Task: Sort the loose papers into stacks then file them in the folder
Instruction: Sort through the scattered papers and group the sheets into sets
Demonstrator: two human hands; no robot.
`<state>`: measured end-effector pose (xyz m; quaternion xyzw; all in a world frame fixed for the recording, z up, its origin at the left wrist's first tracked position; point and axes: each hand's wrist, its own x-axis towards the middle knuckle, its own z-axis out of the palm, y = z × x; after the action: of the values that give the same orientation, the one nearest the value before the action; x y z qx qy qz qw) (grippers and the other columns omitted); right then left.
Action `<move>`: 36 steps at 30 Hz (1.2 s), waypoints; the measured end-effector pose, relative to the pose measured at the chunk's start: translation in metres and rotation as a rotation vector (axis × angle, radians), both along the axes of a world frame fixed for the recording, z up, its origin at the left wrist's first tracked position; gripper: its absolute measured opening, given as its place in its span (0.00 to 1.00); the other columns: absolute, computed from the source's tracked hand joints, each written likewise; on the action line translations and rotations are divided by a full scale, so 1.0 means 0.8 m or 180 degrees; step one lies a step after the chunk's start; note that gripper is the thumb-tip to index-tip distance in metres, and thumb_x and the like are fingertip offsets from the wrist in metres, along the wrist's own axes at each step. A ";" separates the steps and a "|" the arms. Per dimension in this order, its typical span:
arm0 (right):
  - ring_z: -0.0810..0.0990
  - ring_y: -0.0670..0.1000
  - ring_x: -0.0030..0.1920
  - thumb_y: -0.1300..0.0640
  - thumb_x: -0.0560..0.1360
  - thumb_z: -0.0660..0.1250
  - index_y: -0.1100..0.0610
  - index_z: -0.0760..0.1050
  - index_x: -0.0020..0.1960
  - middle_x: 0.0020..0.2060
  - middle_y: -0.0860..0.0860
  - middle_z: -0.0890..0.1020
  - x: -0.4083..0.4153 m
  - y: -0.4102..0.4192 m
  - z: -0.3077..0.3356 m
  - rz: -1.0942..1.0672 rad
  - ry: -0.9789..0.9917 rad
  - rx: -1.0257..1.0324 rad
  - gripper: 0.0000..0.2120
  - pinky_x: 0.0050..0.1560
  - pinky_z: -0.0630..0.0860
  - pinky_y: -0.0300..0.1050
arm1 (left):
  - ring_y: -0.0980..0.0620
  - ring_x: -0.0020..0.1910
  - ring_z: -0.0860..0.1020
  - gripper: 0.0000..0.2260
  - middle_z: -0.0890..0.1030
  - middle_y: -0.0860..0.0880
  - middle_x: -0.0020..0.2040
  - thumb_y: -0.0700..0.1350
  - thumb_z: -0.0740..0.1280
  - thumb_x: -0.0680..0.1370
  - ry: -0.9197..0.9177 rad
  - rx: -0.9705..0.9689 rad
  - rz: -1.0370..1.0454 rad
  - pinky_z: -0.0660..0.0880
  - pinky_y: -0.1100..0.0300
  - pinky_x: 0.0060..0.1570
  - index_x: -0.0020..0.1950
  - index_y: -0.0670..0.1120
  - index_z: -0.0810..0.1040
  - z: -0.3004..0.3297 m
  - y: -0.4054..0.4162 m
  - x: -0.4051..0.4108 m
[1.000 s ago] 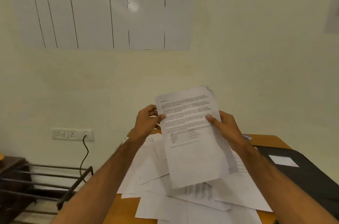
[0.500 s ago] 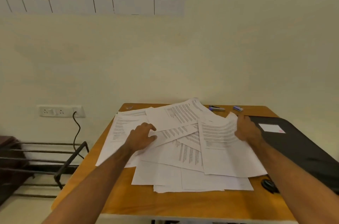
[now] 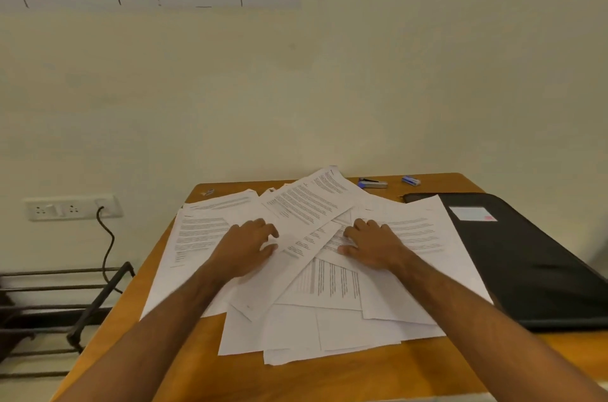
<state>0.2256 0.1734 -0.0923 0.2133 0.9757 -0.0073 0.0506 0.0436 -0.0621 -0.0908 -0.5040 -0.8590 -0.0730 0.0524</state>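
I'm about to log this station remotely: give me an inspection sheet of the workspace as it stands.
Surface: wooden table, mostly covered.
Job's things: loose papers overlapping, unsorted; black folder closed, at right.
Clutter: stapler and small blue item at far edge.
Grippers: left hand and right hand rest on the papers, fingers spread.
Cables: black cable plugged into wall socket.
Surroundings: metal rack at left.

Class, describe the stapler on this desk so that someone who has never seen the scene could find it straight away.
Start at the wooden desk and look along its far edge by the wall. Just beyond the top of the scattered papers, left of a small blue item, lies the stapler. It alone is long, with a blue end and a silvery body.
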 end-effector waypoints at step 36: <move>0.83 0.52 0.60 0.56 0.79 0.69 0.53 0.76 0.68 0.61 0.51 0.84 0.022 0.024 0.019 -0.0620 0.2719 -0.4285 0.17 0.62 0.80 0.53 | 0.50 0.51 0.85 0.13 0.85 0.53 0.55 0.48 0.71 0.77 -0.3141 0.2339 0.0219 0.82 0.47 0.54 0.61 0.50 0.79 0.004 -0.004 0.020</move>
<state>0.2431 0.1926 -0.0770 0.2000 0.6739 -0.6795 -0.2102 0.0594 -0.0656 -0.0880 -0.3318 -0.7164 -0.5872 -0.1787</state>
